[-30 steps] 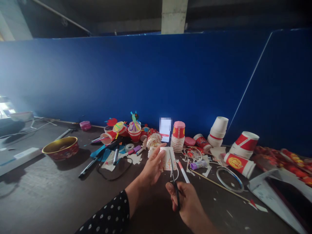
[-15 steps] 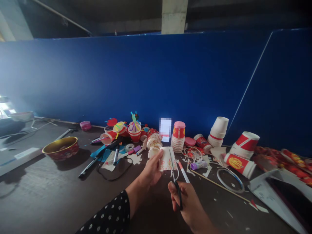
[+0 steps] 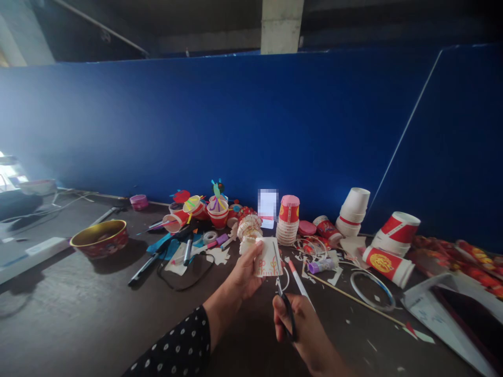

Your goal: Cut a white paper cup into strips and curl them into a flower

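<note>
My left hand (image 3: 247, 271) is closed on a white paper piece (image 3: 267, 264) with red and orange drawings, pinching its left edge between thumb and fingers. A pair of scissors with black handles (image 3: 290, 317) is in my right hand (image 3: 301, 327), thumb and fingers wrapped round the loops. The blades point up and away from me, at the right part of the paper. How far they cut into it I cannot tell. Just behind the paper lies a cream ruffled paper craft (image 3: 249, 230). A white marker with an orange end (image 3: 299, 283) lies right of the scissors.
Red and white paper cups (image 3: 288, 217) stand stacked at the back, with more cup stacks (image 3: 353, 209) to the right. A gold-rimmed bowl (image 3: 100, 238) stands left. Rings of white wire (image 3: 371, 289), a thin stick (image 3: 353, 298) and paper scraps lie right. A blue partition (image 3: 251, 131) rises behind.
The paper has shifted slightly left in my left hand. The scissors sit slightly lower and right against it, with less of the blades showing over its face.
</note>
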### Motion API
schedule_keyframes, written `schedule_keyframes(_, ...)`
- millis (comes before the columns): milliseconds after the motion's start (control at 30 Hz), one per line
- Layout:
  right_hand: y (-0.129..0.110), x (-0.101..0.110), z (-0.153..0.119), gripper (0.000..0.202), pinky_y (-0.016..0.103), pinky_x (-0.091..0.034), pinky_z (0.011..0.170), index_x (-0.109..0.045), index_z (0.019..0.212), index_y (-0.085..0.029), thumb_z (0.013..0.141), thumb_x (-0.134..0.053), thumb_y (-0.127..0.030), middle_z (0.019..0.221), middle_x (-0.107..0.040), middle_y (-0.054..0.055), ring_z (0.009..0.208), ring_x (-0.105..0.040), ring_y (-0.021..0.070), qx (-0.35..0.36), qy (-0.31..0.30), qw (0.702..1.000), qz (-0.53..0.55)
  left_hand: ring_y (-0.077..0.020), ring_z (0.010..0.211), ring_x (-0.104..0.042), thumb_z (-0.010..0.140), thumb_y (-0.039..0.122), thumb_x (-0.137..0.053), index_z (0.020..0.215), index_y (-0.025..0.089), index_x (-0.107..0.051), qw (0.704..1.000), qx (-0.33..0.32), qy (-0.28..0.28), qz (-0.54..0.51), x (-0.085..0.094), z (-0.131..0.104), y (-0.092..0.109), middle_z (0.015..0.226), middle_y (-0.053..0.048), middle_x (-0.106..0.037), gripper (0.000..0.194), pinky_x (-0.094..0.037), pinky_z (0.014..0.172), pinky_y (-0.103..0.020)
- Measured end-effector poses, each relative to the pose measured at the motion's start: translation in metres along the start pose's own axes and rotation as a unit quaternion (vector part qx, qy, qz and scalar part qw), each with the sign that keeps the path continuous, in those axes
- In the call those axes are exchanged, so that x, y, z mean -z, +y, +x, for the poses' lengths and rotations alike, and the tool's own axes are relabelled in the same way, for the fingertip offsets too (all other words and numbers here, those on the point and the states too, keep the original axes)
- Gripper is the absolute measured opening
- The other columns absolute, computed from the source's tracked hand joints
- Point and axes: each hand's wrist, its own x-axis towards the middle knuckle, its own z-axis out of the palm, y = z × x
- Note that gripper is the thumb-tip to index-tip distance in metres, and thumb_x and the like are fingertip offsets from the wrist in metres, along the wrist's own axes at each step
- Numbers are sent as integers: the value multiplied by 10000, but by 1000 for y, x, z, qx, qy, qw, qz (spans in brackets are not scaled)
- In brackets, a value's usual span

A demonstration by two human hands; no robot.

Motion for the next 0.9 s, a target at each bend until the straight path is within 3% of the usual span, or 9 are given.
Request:
schedule_keyframes(100,-2,0,-1,609,223,-217,451,-471,564,-173,658,-457,-775,428,-465,-21,407,-330,65,-6,-6,1000,5,-187,639,-629,749,337,-648,948,105,-550,999,-25,25,3,1,1,0,772,-76,-644,321,-497,613,-294)
schedule_keyframes(200,-3,1,-1,613,220,-211,437,-471,565,-177,661,-440,-782,428,-461,-23,393,-311,62,-12,-11,1000,1,-180,629,-627,749,372,-650,989,114,-543,999,-31,14,6,2,2,1,773,-68,-641,368,-486,582,-274)
schedule_keyframes(433,-2,0,-1,629,205,-252,442,-458,570,-176,675,-396,-793,459,-477,-13,430,-356,72,-10,-13,997,-80,-176,622,-628,830,420,-535,989,117,-550,998,-27,44,19,0,2,10,786,-80,-640,342,-472,565,-260)
schedule_keyframes(900,0,1,-1,489,220,-239,432,-424,586,-197,736,-497,-656,498,-430,-32,457,-364,88,3,20,987,-159,-210,654,-645,764,376,-633,1014,154,-544,995,-67,58,55,0,0,5,745,-58,-646,346,-485,536,-270)
